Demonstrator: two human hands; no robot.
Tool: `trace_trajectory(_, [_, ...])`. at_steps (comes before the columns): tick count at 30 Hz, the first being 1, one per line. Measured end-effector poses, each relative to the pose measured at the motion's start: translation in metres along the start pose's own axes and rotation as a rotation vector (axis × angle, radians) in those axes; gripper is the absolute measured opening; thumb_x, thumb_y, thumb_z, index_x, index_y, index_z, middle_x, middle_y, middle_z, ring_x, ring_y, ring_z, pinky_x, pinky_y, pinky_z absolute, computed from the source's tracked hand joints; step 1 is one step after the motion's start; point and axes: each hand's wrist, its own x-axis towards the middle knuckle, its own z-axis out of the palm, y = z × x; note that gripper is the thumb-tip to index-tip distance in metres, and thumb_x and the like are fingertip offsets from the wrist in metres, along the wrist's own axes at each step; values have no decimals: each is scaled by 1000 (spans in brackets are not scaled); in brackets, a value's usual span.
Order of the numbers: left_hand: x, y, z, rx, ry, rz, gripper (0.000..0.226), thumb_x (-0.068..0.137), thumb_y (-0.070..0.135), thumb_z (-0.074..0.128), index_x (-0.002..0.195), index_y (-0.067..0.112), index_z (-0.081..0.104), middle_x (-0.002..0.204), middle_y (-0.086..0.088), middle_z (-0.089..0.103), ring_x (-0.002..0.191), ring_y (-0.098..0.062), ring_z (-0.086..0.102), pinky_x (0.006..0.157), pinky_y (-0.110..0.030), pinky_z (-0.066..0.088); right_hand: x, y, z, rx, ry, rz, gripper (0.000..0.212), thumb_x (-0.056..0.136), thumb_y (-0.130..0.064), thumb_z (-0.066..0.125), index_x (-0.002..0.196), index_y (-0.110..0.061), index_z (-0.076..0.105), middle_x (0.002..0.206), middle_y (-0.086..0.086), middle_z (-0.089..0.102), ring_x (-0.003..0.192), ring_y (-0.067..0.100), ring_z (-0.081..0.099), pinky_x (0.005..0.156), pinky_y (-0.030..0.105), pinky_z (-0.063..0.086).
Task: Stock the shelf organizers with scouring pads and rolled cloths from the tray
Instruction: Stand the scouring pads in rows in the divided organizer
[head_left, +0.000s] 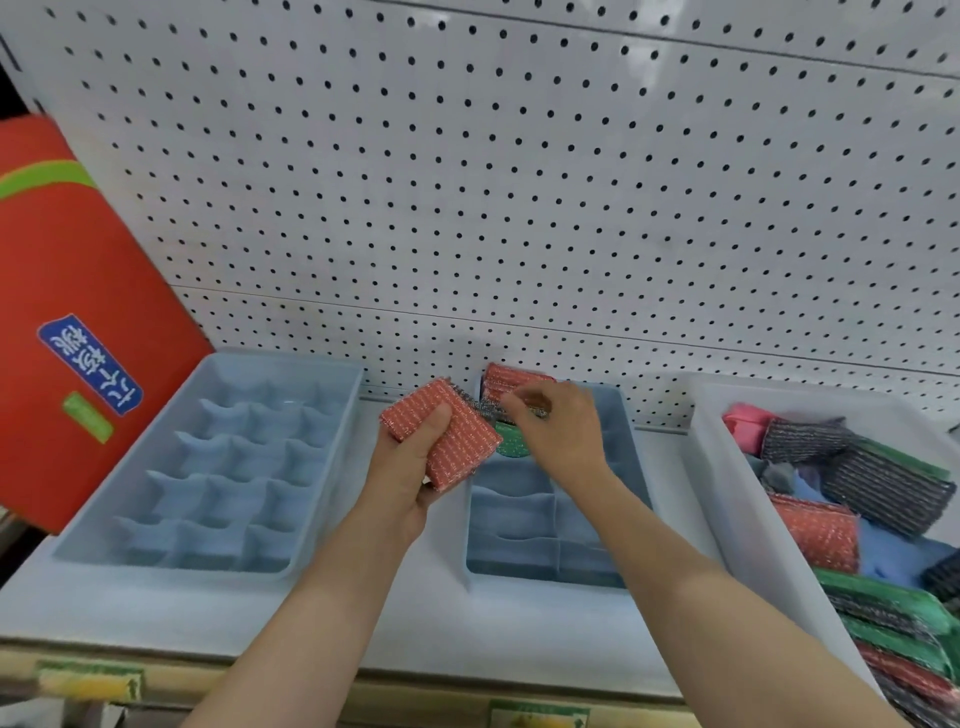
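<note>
A: What can't you make out?

B: The right hand (550, 431) is motion-blurred, and it covers most of the green pad (511, 440) and the grey pad (491, 408) beneath it. Whether its fingers pinch anything, I cannot tell.

A: Anything cut off?

B: The white tray (727, 499) runs off the right and bottom edges. The orange bag (67, 291) is cropped at the left. The shelf-edge labels (88, 686) are too blurred to read.

The red pack (78, 312) carries a blue label (89, 364) with white characters (too tilted and blurred to read); nothing else is legible.
</note>
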Motion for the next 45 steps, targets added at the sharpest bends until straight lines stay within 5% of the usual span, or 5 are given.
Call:
trace_trajectory(4, [-1, -7, 17, 68, -65, 16, 52, 84, 37, 75, 130, 28, 52, 118, -7, 71, 104, -27, 70, 87, -53, 57, -14, -22, -10, 465, -415, 274, 45, 71, -54, 81, 99, -21, 69, 96, -4, 73, 91, 12, 69, 82, 31, 57])
trace_trajectory(13, [4, -9, 16, 41, -44, -13, 44, 93, 22, 66, 134, 25, 51, 123, -8, 68, 109, -29, 66, 90, -54, 55, -18, 10, -24, 934, -252, 590, 21, 92, -23, 69, 106, -7, 67, 99, 9, 73, 88, 21, 69, 69, 28, 58])
trace_trajectory(32, [-10, 1, 0, -17, 43, 48, 35, 95, 17, 62, 129, 21, 55, 115, -8, 71, 102, -25, 68, 84, -49, 58, -22, 39, 18, -282, -138, -128, 23, 79, -25, 80, 100, -18, 75, 102, 2, 56, 107, 24, 49, 71, 30, 43])
trace_trajectory(39, [-16, -2, 16, 58, -47, 80, 39, 91, 23, 69, 128, 22, 56, 114, -7, 72, 98, -23, 72, 69, -39, 60, -32, -27, -20, 456, -246, 160, 33, 73, -57, 77, 91, -30, 72, 94, -12, 73, 90, 3, 68, 85, 25, 55])
trace_trajectory(45, [-17, -8, 25, 125, -80, 39, 39, 94, 41, 60, 129, 25, 51, 118, -6, 68, 101, -25, 70, 76, -45, 61, -34, -17, -29, 780, -441, 473, 24, 82, -15, 78, 100, -1, 70, 100, 15, 75, 91, 28, 73, 82, 39, 60])
